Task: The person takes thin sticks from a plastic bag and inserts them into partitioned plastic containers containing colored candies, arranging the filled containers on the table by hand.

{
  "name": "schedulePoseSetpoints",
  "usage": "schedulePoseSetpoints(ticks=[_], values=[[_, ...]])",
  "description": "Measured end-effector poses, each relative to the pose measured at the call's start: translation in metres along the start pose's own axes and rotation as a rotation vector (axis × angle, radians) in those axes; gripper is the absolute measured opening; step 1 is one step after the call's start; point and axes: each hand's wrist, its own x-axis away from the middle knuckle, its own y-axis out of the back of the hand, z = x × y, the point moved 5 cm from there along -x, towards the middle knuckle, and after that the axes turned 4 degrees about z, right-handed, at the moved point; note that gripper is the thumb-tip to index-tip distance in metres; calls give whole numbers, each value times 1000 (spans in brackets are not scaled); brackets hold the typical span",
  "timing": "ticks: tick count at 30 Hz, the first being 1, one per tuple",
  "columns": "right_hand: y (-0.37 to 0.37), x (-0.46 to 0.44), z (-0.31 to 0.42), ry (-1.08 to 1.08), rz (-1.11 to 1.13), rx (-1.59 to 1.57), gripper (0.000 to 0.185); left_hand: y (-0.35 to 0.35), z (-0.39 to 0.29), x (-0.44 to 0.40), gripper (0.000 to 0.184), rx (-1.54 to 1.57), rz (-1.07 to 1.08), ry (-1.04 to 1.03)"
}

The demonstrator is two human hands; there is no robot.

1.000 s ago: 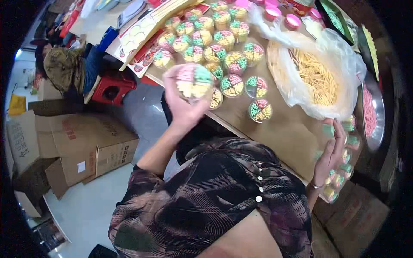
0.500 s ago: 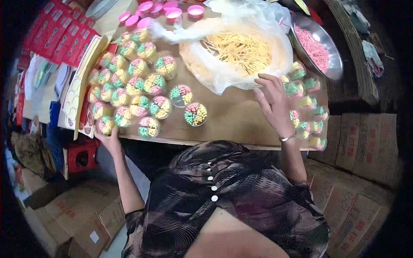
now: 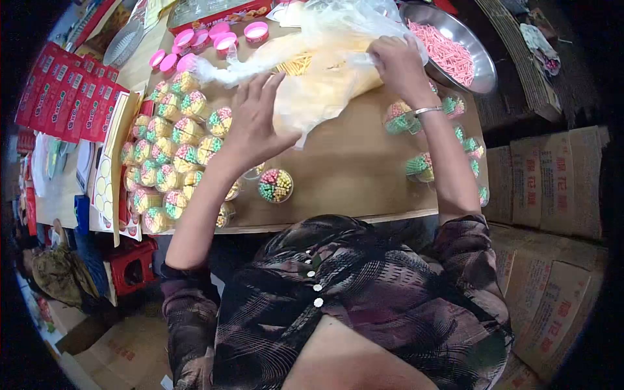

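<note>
A clear plastic bag (image 3: 312, 104) of thin yellow sticks (image 3: 296, 64) lies on the brown table, its film partly folded over the sticks. My right hand (image 3: 398, 68), with a bracelet at the wrist, is closed on the bag's right side. Fingers spread, my left hand (image 3: 255, 123) is open at the bag's left edge, holding nothing; whether it touches the film I cannot tell. Below it stands a round clear cup (image 3: 276, 186) packed with pink, green and yellow sticks. Many similar cups (image 3: 188, 131) stand in rows at left, some behind my left arm.
Pink lids (image 3: 225, 43) lie at the back left. A metal bowl (image 3: 478, 62) of pink sticks stands at the back right. More filled cups (image 3: 421, 167) are by my right forearm. Red boxes (image 3: 71, 97) are stacked at far left, cardboard cartons (image 3: 543, 188) at right.
My left hand has left a cup at the lower left and moved up to the bag. My right hand has moved up and gripped the bag, whose film now covers more of the sticks.
</note>
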Motion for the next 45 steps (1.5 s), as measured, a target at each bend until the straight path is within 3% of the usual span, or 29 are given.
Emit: schedulePoseSetpoints(ticks=[1, 5, 9, 13, 18, 23, 25, 28, 34, 38, 43, 45], values=[[6, 0, 1, -3, 4, 2, 8, -5, -3, -13, 88, 24, 4, -16], [-5, 28, 16, -5, 430, -151, 10, -22, -8, -43, 81, -8, 27, -42], [-40, 72, 32, 65, 488, -84, 7, -54, 15, -73, 68, 312, 208, 47], [-33, 84, 35, 19, 502, -46, 6, -99, 27, -98, 70, -89, 622, 197], [-18, 83, 30, -201, 675, -221, 23, -123, 20, -112, 63, -319, 754, 231], [-31, 60, 16, -537, 410, -623, 36, -150, 30, -109, 59, -397, 587, 307], [-60, 47, 2, -754, 481, -695, 36, -152, 26, -105, 59, -365, 587, 332], [-99, 37, -7, -723, 637, -585, 34, -151, 19, -104, 56, -266, 572, 382], [-116, 29, -3, -700, 640, -619, 34, -166, 38, -100, 44, -184, 618, 313], [-120, 37, -5, -528, -120, -584, 34, -146, 48, -90, 20, 653, 411, 309], [-102, -2, 20, -502, -110, -971, 38, -131, 18, -95, 12, 948, 265, 62], [-102, -5, 20, -471, -36, -934, 38, -130, 21, -94, 13, 944, 289, 141]])
